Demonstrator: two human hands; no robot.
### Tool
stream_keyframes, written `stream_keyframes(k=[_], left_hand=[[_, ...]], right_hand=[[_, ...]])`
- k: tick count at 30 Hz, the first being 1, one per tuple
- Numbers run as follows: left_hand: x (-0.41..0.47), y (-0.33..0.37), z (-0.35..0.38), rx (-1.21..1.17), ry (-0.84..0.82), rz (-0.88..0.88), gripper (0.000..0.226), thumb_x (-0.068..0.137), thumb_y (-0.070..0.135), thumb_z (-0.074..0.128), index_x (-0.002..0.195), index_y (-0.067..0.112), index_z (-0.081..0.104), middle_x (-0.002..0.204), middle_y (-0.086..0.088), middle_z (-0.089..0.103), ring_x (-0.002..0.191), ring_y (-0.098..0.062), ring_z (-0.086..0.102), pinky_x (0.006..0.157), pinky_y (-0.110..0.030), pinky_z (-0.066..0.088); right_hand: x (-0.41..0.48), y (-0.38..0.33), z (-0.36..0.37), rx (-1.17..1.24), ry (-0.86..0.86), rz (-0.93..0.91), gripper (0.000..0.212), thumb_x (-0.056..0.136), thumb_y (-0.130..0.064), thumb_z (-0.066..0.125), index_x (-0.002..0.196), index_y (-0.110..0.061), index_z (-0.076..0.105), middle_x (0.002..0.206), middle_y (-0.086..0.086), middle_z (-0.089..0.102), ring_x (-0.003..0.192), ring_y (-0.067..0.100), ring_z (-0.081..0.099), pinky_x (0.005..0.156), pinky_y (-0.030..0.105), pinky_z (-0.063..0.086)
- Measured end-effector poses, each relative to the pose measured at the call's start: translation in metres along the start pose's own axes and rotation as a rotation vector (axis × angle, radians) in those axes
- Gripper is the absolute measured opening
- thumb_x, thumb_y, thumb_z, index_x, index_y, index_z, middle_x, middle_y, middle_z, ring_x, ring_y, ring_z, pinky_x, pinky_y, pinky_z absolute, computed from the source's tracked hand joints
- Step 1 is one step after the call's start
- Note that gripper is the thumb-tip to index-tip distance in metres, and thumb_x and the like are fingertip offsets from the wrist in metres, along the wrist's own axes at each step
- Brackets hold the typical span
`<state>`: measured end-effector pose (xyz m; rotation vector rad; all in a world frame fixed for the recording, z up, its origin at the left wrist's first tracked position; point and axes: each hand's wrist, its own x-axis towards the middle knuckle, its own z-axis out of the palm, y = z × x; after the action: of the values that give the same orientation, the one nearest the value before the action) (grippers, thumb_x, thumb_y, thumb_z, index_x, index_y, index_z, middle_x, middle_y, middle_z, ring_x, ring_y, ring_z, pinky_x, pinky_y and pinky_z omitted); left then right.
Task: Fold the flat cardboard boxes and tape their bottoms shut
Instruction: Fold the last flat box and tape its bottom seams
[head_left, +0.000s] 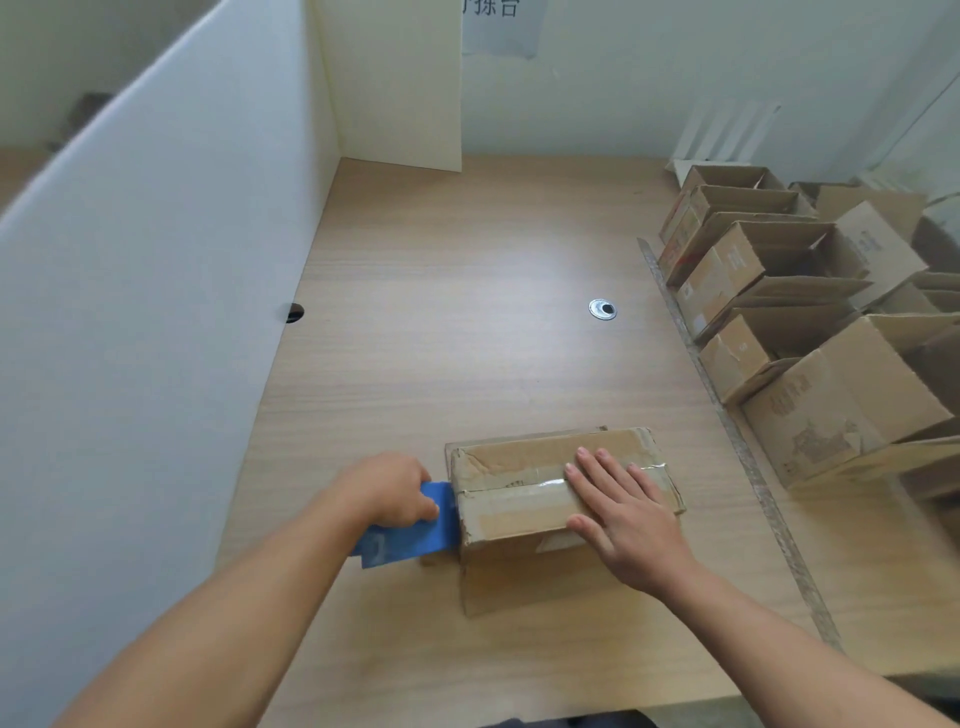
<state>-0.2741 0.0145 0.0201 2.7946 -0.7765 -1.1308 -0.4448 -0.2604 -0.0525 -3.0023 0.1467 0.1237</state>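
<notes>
View from a head-worn camera, looking down at a person's 2 bare forearms over a wooden table (467, 338). 1 cardboard box (509, 462) stands close to the person, near the table's front edge, turned so its closed bottom flaps face up.

The right hand (628, 514) lies flat on the right half of those flaps, fingers straight and spread and grasping nothing. It probably presses the flaps down so the seam stays closed and the box does not slide.

The left hand (395, 488) sits at the box's left end with its fingers curled around a blue tape dispenser (410, 540). The dispenser touches the box's left edge, in line with the seam. A shiny strip of clear tape (524, 484) runs along the seam between the 2 hands. The dispenser's place at the box's end suggests the strip is being finished or cut there. The cutting edge is hidden.

Along the table's right side, well apart from the hands, stands a row of open boxes (810, 332), apparently already assembled. A long metal ruler (727, 415) lies beside them.

A white partition (156, 312) walls off the left side. A round cable hole (602, 309) sits mid-table.
</notes>
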Motion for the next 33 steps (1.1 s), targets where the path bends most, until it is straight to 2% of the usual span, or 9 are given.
stream_keyframes(k=[5, 8, 11, 16, 20, 25, 27, 29, 33], left_hand=[[-0.015, -0.02, 0.017, -0.217, 0.049, -0.052, 0.029, 0.084, 0.048, 0.06, 0.113, 0.047, 0.065, 0.104, 0.016, 0.069, 0.094, -0.011, 0.063, 0.085, -0.035, 0.054], [-0.023, -0.031, 0.022, -0.231, 0.148, -0.094, 0.029, 0.085, 0.05, 0.057, 0.113, 0.045, 0.063, 0.104, 0.016, 0.068, 0.094, -0.011, 0.062, 0.085, -0.039, 0.054], [-0.03, -0.038, 0.028, -0.247, 0.222, -0.145, 0.023, 0.086, 0.048, 0.053, 0.107, 0.044, 0.06, 0.095, 0.014, 0.067, 0.085, -0.01, 0.062, 0.08, -0.039, 0.055], [-0.041, -0.044, 0.033, -0.29, 0.304, -0.2, 0.038, 0.085, 0.052, 0.05, 0.123, 0.054, 0.052, 0.093, 0.018, 0.063, 0.082, -0.009, 0.06, 0.075, -0.036, 0.056], [-0.047, -0.045, 0.032, -0.313, 0.373, -0.235, 0.048, 0.09, 0.052, 0.052, 0.137, 0.056, 0.043, 0.1, 0.016, 0.061, 0.086, -0.011, 0.06, 0.076, -0.036, 0.056], [-0.048, -0.041, 0.027, -0.335, 0.423, -0.214, 0.051, 0.093, 0.051, 0.052, 0.142, 0.056, 0.039, 0.105, 0.013, 0.062, 0.093, -0.016, 0.06, 0.081, -0.038, 0.055], [-0.047, -0.039, 0.026, -0.336, 0.448, -0.201, 0.052, 0.093, 0.052, 0.052, 0.143, 0.056, 0.038, 0.106, 0.014, 0.062, 0.094, -0.016, 0.06, 0.081, -0.037, 0.055], [-0.045, -0.036, 0.025, -0.338, 0.464, -0.183, 0.051, 0.094, 0.051, 0.052, 0.143, 0.056, 0.038, 0.104, 0.015, 0.063, 0.093, -0.015, 0.06, 0.08, -0.037, 0.054], [-0.04, -0.032, 0.024, -0.334, 0.476, -0.155, 0.051, 0.094, 0.052, 0.052, 0.143, 0.055, 0.038, 0.102, 0.017, 0.061, 0.092, -0.014, 0.059, 0.079, -0.035, 0.054]], right_hand=[[0.003, 0.0, -0.027, 0.094, -0.11, 0.006, 0.079, 0.088, -0.072, 0.015, 0.156, -0.036, 0.026, 0.166, -0.017, 0.004, 0.152, 0.004, -0.005, 0.122, 0.03, -0.007], [0.01, -0.034, -0.047, 0.078, -0.051, 0.079, 0.061, 0.094, -0.058, 0.036, 0.147, -0.028, 0.042, 0.161, -0.003, 0.027, 0.152, 0.018, 0.013, 0.123, 0.041, 0.008], [0.023, -0.089, -0.054, 0.172, 0.124, 0.145, 0.062, 0.091, -0.064, 0.032, 0.133, -0.026, 0.057, 0.137, 0.001, 0.05, 0.132, 0.024, 0.039, 0.106, 0.044, 0.035], [0.045, -0.144, -0.028, 0.132, -0.011, 0.286, 0.058, 0.087, -0.078, 0.037, 0.124, -0.033, 0.043, 0.127, -0.002, 0.035, 0.122, 0.023, 0.031, 0.093, 0.043, 0.025], [0.045, -0.143, -0.018, 0.138, 0.043, 0.306, 0.051, 0.087, -0.068, 0.046, 0.124, -0.034, 0.039, 0.128, 0.0, 0.03, 0.123, 0.025, 0.026, 0.094, 0.045, 0.024], [0.041, -0.136, -0.012, 0.097, 0.075, 0.189, 0.041, 0.076, -0.038, 0.065, 0.113, -0.026, 0.051, 0.125, 0.006, 0.041, 0.116, 0.031, 0.042, 0.1, 0.054, 0.033], [0.036, -0.119, -0.006, 0.114, 0.105, 0.072, 0.05, 0.061, -0.023, 0.077, 0.106, -0.023, 0.055, 0.115, 0.01, 0.052, 0.104, 0.035, 0.054, 0.094, 0.055, 0.048], [0.03, -0.098, -0.003, 0.114, 0.117, -0.101, 0.061, 0.057, -0.012, 0.081, 0.111, -0.021, 0.054, 0.12, 0.013, 0.058, 0.109, 0.04, 0.06, 0.094, 0.054, 0.052], [0.023, -0.069, -0.011, 0.036, 0.058, -0.278, 0.074, 0.067, -0.019, 0.088, 0.13, -0.025, 0.05, 0.136, 0.005, 0.059, 0.125, 0.034, 0.059, 0.098, 0.049, 0.049]])
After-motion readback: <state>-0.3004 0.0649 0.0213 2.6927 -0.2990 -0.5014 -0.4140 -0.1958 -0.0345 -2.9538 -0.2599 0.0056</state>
